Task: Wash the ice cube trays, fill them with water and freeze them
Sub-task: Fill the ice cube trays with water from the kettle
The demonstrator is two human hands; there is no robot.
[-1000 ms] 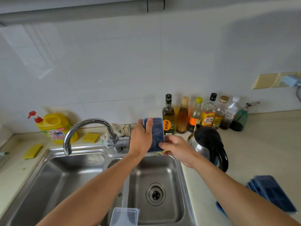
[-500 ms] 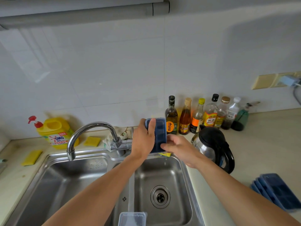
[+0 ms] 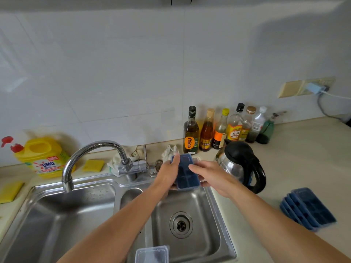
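Tipped back from the near-upright pose of half a second ago, the ice cube tray [image 3: 187, 172] now lies almost flat with its open face up, and both hands have dropped with it toward the sink's back rim. The left hand [image 3: 167, 175] grips its left side, thumb hooked over the far rim and fingers underneath. The right hand [image 3: 211, 177] lays fairly straight fingers on the right rim; its thumb is hidden, so I cannot tell whether it grips or only touches.

The tray is dark blue, rectangular with rounded corners, divided into two columns of square cells. It is held above the back edge of the right basin of the steel double sink [image 3: 206, 211].

The drain [image 3: 181, 224] sits below, and a clear plastic lid [image 3: 152, 254] lies at the bottom edge of the view. The curved faucet [image 3: 95, 152] points over the left basin, well apart from the tray. Just right of the hands stands a steel kettle [image 3: 241, 164] with a black lid and handle. A stack of ice cube trays [image 3: 307, 207] lies on the counter further right.

Behind the tray, a dark bottle [image 3: 190, 137] bears an orange oval reading "rhino". The yellow detergent jug [image 3: 43, 158] at far left reads "OMO".
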